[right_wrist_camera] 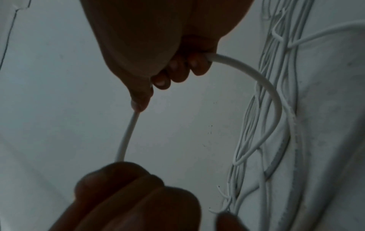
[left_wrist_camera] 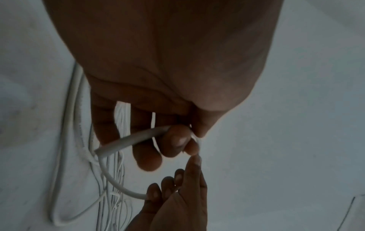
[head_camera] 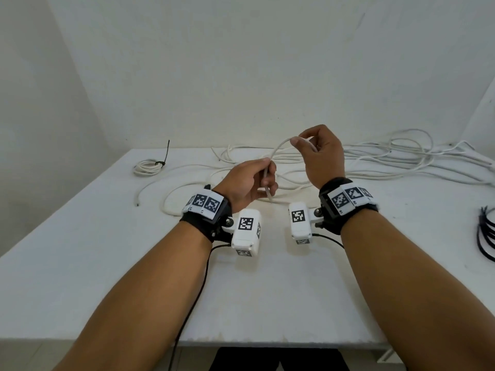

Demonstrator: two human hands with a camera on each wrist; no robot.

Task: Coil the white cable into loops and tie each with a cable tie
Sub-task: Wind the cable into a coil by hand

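Note:
A white cable (head_camera: 277,147) arcs in the air between both hands above the white table (head_camera: 107,277). My left hand (head_camera: 266,175) grips it close to its cut end, which points down toward the table; the left wrist view shows that end (left_wrist_camera: 134,139) sticking out past the curled fingers. Higher and to the right, my right hand (head_camera: 300,140) pinches the cable between thumb and forefinger. In the right wrist view the cable (right_wrist_camera: 126,137) runs from the right hand (right_wrist_camera: 150,87) down to the left hand (right_wrist_camera: 128,187), and a second stretch curves off to the pile.
Loose white cable (head_camera: 375,159) sprawls across the back of the table. A small coil (head_camera: 147,168) bound with a black cable tie (head_camera: 166,153) lies at the back left. Several black cable ties (head_camera: 486,234) lie at the right edge. A wall stands right behind the table.

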